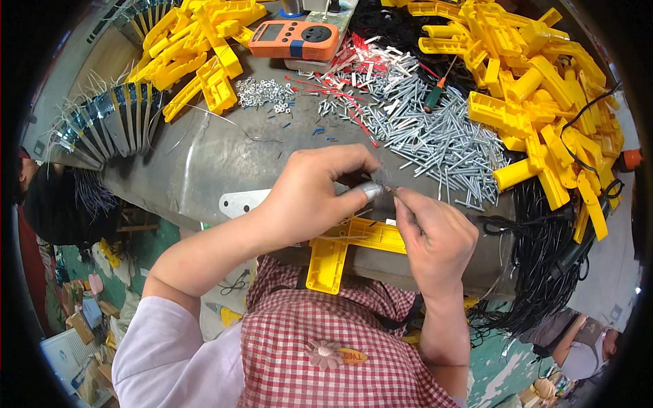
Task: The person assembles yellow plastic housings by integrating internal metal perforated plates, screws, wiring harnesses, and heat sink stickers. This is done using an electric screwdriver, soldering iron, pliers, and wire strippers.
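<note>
Head view, looking down at a grey metal desk [204, 163] crowded with parts. Left hand [309, 194] curled closed, thumb tipped with a silvery cap and pinched against the fingers on something small and thin, too small to name. Right hand [435, 234] closed too, fingertips meeting the left hand's at the same small piece, just above a yellow plastic bracket [340, 248] lying at the near edge of the desk, close to the red checked apron [320, 326]. Beyond the hands, a spread of silver screws [435, 136] mixed with red and white wire ends [354, 68]. Small pile of nuts [262, 92] to the left of those. Orange meter [292, 39] at the far edge. Heaps of yellow plastic parts [544, 88] on the far right and another heap [197, 47] on the far left. Black cables [544, 272] hanging off the right side. Row of grey metal plates [109, 126] fanned along the left rim.
</note>
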`<state>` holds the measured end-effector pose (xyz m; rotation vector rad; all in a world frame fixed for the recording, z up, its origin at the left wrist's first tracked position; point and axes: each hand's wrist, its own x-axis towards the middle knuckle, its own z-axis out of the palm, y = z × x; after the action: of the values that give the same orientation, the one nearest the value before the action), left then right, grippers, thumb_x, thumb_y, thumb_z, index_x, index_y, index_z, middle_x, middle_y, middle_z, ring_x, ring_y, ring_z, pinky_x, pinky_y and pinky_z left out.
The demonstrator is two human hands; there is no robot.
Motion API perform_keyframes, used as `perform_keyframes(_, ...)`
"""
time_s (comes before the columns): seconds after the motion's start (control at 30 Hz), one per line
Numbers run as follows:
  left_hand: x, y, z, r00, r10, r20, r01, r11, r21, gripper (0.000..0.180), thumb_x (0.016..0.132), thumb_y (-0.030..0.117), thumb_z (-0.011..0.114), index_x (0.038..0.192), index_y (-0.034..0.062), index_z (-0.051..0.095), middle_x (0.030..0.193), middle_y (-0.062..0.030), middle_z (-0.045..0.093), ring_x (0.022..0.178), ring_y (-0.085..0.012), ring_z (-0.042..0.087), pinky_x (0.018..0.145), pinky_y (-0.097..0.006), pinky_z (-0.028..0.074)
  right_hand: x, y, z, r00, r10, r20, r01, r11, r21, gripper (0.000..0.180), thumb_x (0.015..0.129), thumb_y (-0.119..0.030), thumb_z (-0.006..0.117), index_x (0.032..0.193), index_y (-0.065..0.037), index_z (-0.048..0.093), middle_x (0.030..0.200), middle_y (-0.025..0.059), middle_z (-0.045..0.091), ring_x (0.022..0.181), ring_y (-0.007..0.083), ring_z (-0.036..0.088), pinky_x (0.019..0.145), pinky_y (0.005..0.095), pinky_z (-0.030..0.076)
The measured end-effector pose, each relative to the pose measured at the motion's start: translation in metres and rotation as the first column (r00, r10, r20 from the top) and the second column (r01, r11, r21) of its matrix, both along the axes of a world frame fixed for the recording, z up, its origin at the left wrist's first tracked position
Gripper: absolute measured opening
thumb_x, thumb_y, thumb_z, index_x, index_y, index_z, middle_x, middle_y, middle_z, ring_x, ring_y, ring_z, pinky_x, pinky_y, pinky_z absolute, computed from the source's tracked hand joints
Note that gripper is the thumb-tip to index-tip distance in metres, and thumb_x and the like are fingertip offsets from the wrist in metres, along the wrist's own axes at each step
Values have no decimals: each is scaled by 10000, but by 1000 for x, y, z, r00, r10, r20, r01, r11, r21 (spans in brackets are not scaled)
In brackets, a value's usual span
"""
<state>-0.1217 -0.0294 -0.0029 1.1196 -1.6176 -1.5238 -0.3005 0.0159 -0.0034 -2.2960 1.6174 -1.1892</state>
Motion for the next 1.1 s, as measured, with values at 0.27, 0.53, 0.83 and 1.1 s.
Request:
perform_keyframes(0.27, -1, -3, -2, 996, 86, 22, -82, 986, -148, 128, 720, -23, 651, 838, -14, 604, 832, -59, 642, 786, -131, 625, 731, -272, 498, -8, 0, 10, 833, -60, 550, -261, 833, 487, 180, 843, -66, 599, 1020, -41, 571, 676, 82, 607, 631, 179, 624, 590, 258, 465)
perform_keyframes(0.53, 1, -14, 10, 996, -39, -75, 41, 999, 26, 150, 795, -51, 603, 922, -20, 529, 935, -52, 599, 875, -104, 579, 810, -259, 481, -11, -6, -5, 922, 19, 387, -172, 915, 364, 144, 840, -124, 630, 939, -29, 587, 658, 89, 612, 556, 181, 606, 533, 281, 453)
perform_keyframes(0.83, -1, -5, -1, 973, -36, 229, 137, 887, -441, 147, 755, -31, 633, 885, 0, 570, 888, -65, 620, 817, -145, 624, 729, -268, 501, -6, -12, 6, 948, 52, 313, -184, 893, 410, 129, 828, -130, 631, 805, -5, 616, 619, 147, 572, 528, 283, 575, 493, 343, 425)
perform_keyframes(1.1, 6, -17, 1, 946, -90, 313, 253, 807, -533, 185, 711, -12, 653, 890, 19, 619, 858, -79, 644, 789, -211, 643, 700, -294, 509, -20, -20, 4, 927, 70, 368, -312, 690, 653, 166, 848, -101, 589, 989, -15, 576, 658, 113, 608, 581, 200, 591, 563, 308, 447)
